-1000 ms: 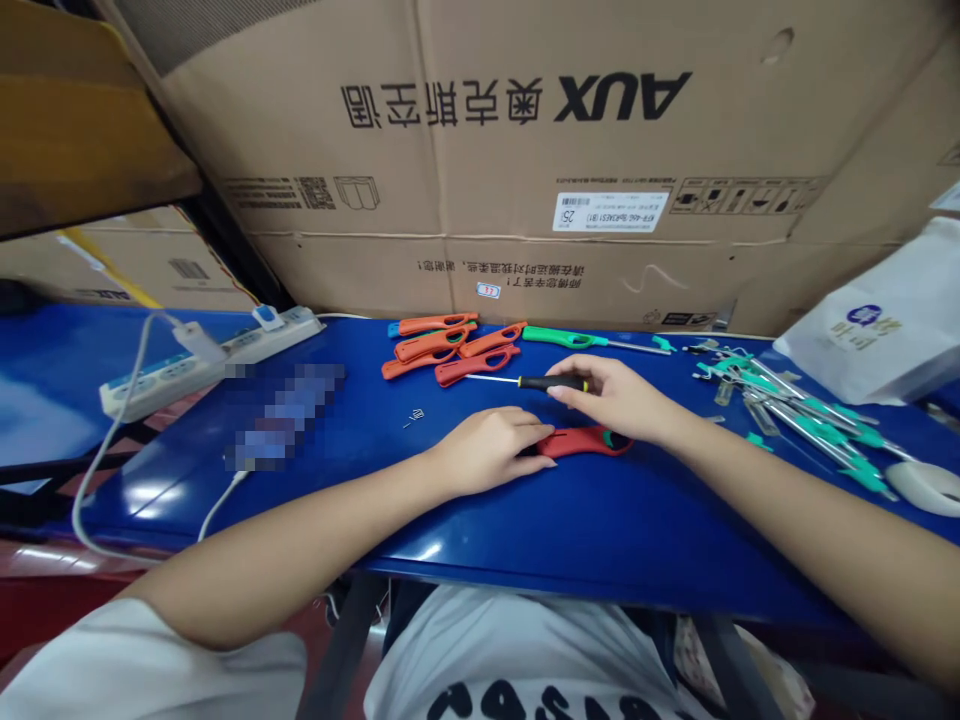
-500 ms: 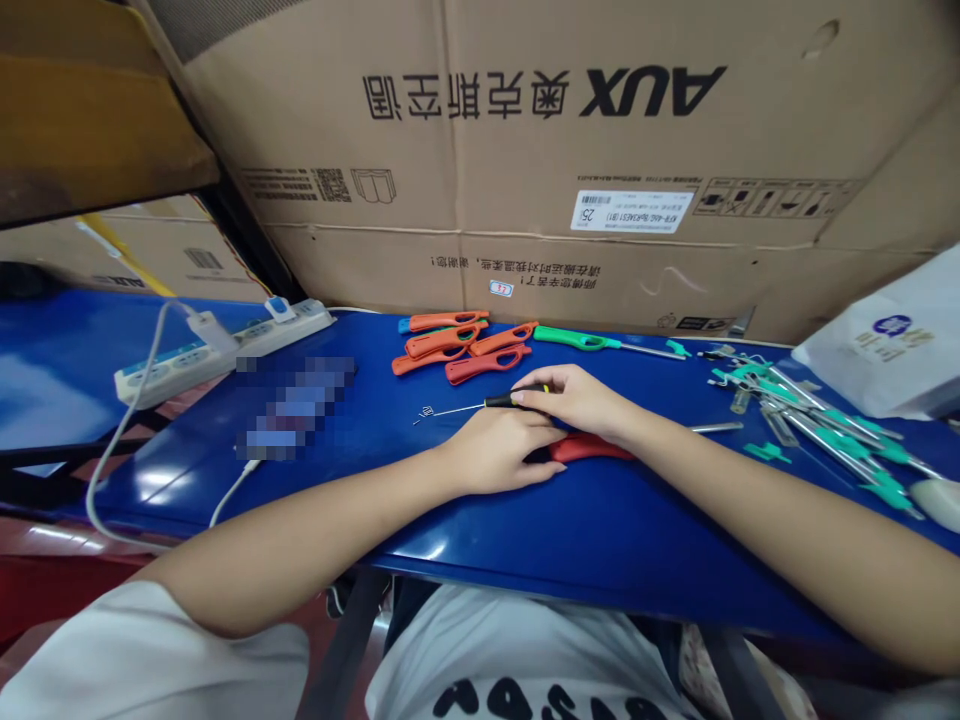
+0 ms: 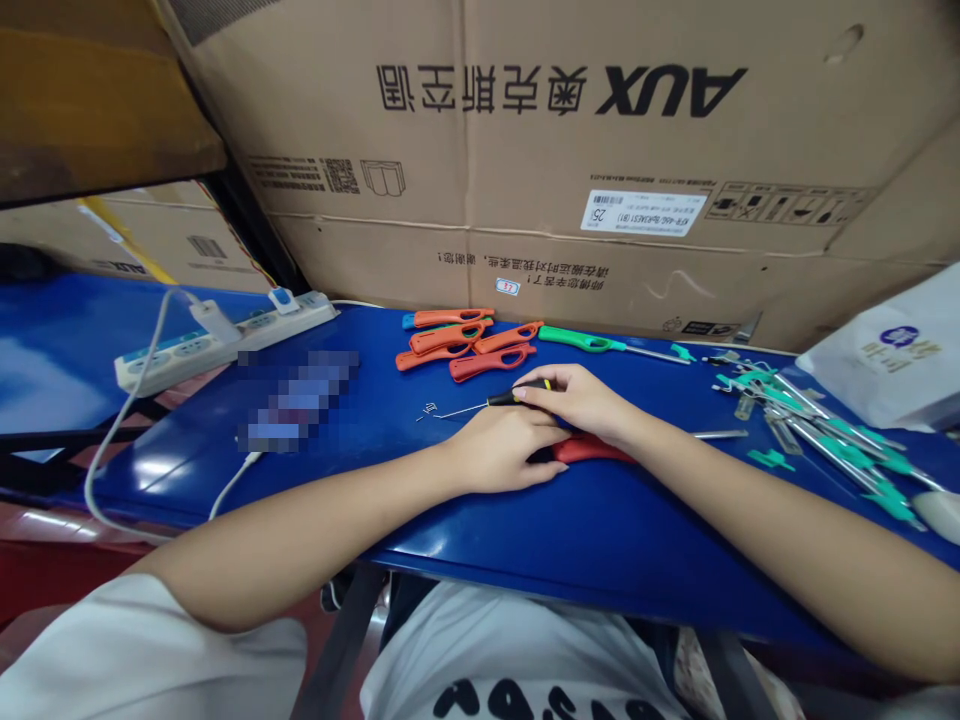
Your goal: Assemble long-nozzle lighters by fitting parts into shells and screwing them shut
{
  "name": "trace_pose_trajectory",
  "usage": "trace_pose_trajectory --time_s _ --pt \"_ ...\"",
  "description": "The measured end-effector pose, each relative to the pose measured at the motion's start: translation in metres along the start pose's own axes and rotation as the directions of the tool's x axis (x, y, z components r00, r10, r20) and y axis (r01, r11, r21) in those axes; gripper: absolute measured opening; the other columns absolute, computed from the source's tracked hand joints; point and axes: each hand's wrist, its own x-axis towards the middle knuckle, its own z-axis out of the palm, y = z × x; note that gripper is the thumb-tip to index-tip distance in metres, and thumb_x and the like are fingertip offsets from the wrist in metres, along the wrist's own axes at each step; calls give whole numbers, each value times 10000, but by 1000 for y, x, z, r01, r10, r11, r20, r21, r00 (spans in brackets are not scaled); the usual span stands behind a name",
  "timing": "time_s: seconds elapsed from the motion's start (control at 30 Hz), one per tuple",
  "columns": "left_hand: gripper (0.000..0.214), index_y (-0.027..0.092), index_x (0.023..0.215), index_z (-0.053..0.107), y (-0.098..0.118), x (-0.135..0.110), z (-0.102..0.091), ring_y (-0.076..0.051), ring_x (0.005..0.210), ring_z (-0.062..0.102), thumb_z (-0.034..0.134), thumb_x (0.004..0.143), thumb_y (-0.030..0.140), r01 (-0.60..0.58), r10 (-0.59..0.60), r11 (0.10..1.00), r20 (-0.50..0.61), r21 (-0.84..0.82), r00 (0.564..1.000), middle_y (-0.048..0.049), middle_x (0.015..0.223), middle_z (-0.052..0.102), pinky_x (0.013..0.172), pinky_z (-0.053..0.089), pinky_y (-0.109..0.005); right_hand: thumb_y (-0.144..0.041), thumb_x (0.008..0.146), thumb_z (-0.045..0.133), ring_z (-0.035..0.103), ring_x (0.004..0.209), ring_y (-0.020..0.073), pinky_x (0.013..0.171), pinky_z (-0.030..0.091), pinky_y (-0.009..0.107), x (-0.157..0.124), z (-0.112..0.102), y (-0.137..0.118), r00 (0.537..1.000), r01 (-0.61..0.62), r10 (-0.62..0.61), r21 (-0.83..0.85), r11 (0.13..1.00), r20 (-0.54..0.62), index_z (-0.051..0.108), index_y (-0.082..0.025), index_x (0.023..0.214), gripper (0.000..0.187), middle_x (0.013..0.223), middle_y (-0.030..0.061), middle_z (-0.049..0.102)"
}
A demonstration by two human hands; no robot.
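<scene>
My right hand [image 3: 581, 400] is closed on a screwdriver [image 3: 504, 398] with a black and yellow handle, its thin shaft pointing left. Several small screws [image 3: 429, 409] lie on the table by the tip. Just below, my left hand [image 3: 510, 447] grips a red gas lighter [image 3: 592, 448] that rests on the table. My right wrist crosses over part of that lighter, and its metal tube [image 3: 720, 435] sticks out to the right. Beyond my hands lie several orange and red lighter casings [image 3: 491, 362] and a green lighter [image 3: 574, 339].
At the right is a pile of metal tubes [image 3: 817, 410] with teal parts, near a white bag [image 3: 892, 350]. A power strip [image 3: 225, 345] and a blurred-out phone-like device [image 3: 300, 400] with a cable sit at left. A large cardboard box [image 3: 525, 150] stands behind the blue table [image 3: 465, 535].
The view has shifted slightly, so the background appears a little further right. Both hands keep nearly the same position and hold the same things.
</scene>
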Motion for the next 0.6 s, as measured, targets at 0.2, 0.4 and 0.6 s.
trace_pose_trajectory --time_s 0.2,0.4,0.6 --pt "332 187 1241 701 0 -1 1 -264 1143 687 627 958 345 15 -15 998 -8 -59 1000 -82 1265 717 932 559 -362 -453 709 828 558 599 113 596 454 268 -10 -20 -4 982 5 25 160 987 -186 747 -179 840 314 721 12 698" --pt "330 161 1194 729 2 1 3 -181 902 698 669 932 352 52 -106 934 -135 -353 985 -80 1133 739 810 547 -286 -436 618 896 531 567 102 519 427 236 -39 -46 -2 920 73 96 406 911 -381 715 -173 778 357 671 10 657" --pt "317 122 1072 788 3 10 2 -115 641 585 673 895 358 226 -431 530 -30 -817 902 -95 941 784 595 481 -239 -371 604 889 457 497 87 469 408 226 -61 -60 10 889 145 147 572 807 -434 633 -193 641 315 568 -24 557"
